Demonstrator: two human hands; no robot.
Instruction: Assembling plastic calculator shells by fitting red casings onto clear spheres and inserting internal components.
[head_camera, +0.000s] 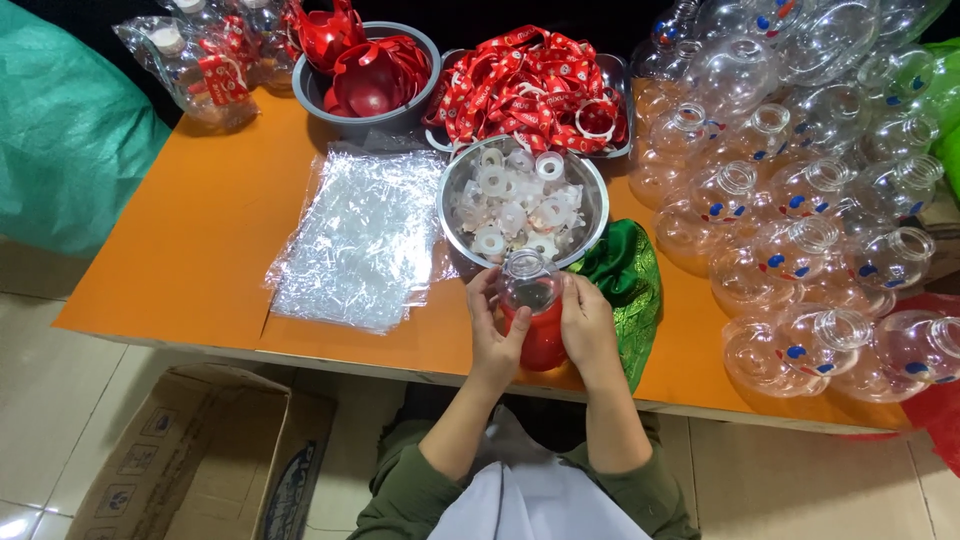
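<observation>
Far left: green sack (70, 120), cardboard box (200, 460) on the floor below. On the orange table (190, 260), stack of clear plastic bags (360, 235), grey bowl of red plastic parts (368, 70) behind. Left hand (492, 325) wrapped around clear bottle with red base (535, 310) at near table edge, just in front of steel bowl of white rings (522, 205). Right hand (590, 325) gripping bottle's other side. Tray of red lanyards (535, 90) beyond. Green shiny cloth (630, 275) beside. Far right: heap of empty clear bottles (810, 200).
</observation>
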